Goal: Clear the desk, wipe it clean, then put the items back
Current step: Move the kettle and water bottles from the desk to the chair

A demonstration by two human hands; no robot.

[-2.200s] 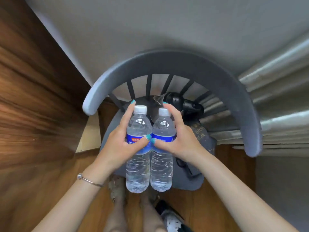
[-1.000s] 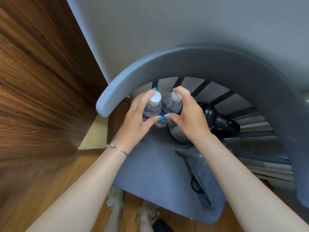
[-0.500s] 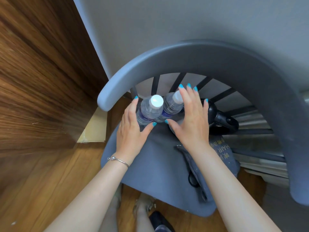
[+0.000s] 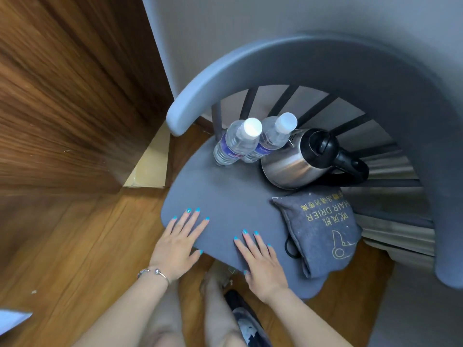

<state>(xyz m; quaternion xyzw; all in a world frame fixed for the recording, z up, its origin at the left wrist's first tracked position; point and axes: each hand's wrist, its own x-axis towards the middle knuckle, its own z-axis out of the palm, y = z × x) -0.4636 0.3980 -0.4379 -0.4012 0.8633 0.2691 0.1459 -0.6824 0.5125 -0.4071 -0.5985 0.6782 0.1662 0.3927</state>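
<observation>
Both hands flat, fingers spread: left hand (image 4: 178, 242), right hand (image 4: 260, 262) on grey chair seat (image 4: 233, 196); wood floor (image 4: 82, 241).

Soft, even indoor light fills the view, fairly bright, with no hard shadows. The steel kettle (image 4: 288, 166) carries pale streaks of glare along its side, and the white bottle caps (image 4: 253, 126) look washed out. The wood panel (image 4: 62, 96) at left is smeared with blur. Wide-angle distortion bends the chair back (image 4: 325, 61) and stretches the edges. The centre stays reasonably sharp.
</observation>
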